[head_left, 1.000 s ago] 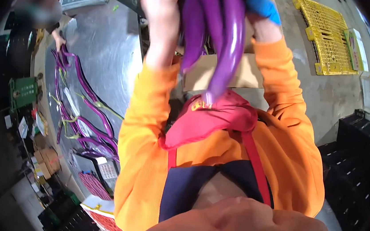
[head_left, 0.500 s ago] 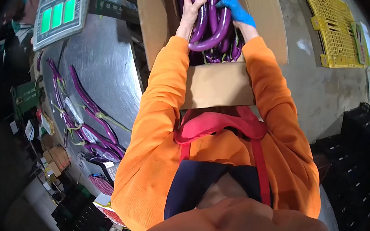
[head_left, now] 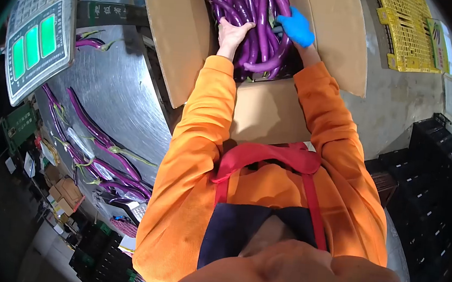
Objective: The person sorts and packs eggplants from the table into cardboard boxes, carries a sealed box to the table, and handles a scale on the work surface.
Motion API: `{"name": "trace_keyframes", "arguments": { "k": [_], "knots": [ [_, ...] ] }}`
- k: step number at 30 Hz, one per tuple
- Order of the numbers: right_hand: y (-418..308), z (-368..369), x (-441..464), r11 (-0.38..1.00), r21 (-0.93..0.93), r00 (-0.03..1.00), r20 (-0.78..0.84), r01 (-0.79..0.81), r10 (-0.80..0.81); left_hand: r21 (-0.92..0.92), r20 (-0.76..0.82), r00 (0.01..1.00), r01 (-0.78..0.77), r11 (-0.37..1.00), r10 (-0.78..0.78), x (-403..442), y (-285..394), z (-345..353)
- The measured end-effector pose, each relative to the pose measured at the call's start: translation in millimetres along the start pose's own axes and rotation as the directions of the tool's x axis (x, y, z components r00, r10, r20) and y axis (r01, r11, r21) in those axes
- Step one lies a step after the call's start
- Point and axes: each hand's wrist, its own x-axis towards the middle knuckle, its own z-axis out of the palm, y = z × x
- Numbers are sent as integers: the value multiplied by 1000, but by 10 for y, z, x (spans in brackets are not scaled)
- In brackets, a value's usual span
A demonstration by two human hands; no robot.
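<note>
Long purple eggplants [head_left: 260, 27] fill the cardboard box [head_left: 272, 113] in front of me, one of them bending round at the near end. My bare left hand [head_left: 233, 35] grips eggplants on the left side, its thumb lying across them and its fingertips partly hidden. On the right, my right hand [head_left: 298, 28], in a blue glove, is curled over the curved eggplant near the box's right wall. Both flaps of the box stand folded outward.
Left of the box is a metal table [head_left: 117, 81] with loose eggplants [head_left: 101, 132] and a scale display [head_left: 35, 46] lit green. A yellow plastic pallet [head_left: 408, 31] lies at the upper right. Black crates [head_left: 433, 188] stand along the right.
The view has shifted, so the box and both hands appear lower. The eggplants between my hands now lie lower and more spread out among the others in the box.
</note>
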Motion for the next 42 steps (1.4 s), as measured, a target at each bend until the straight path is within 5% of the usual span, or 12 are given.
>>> {"name": "trace_keyframes", "arguments": {
  "k": [7,9,13,14,17,22,23,25,26,29,32,42],
  "knots": [
    [-1379,-116,-773,923,-357,966,-157,141,-208,262,-48,997,76,962,-65,-69,96,53],
    [-930,-226,-431,630,-652,804,-52,422,-593,305,-38,998,57,951,-48,-91,92,45],
    [-387,24,18,262,-955,614,-125,137,-779,318,-69,997,62,946,-42,-159,166,24],
    [-332,31,56,249,-958,613,-110,146,-782,305,-74,996,69,950,-49,-161,170,18],
    [-268,65,86,519,-829,943,26,206,-333,371,-121,992,20,928,27,-191,143,-5],
    [-369,101,-214,474,-878,980,-33,65,-197,477,-349,879,-132,869,325,-287,139,47],
    [-346,14,-157,524,-838,968,23,155,-249,510,-339,731,-386,769,592,-254,150,78],
    [-305,-119,-30,608,-724,926,118,327,-359,573,-287,227,-738,357,931,-202,178,154],
    [-260,-141,3,607,-726,928,119,325,-354,570,-288,232,-738,361,929,-232,192,228],
    [-194,-201,65,349,-888,936,205,300,-285,194,126,316,-937,289,940,-319,207,501],
    [-470,-20,-114,322,-933,983,122,161,-140,566,545,430,-822,62,720,-458,130,685],
    [-165,37,111,141,-981,990,125,134,-70,613,737,531,-786,-81,417,-695,319,734]
  ]
}}
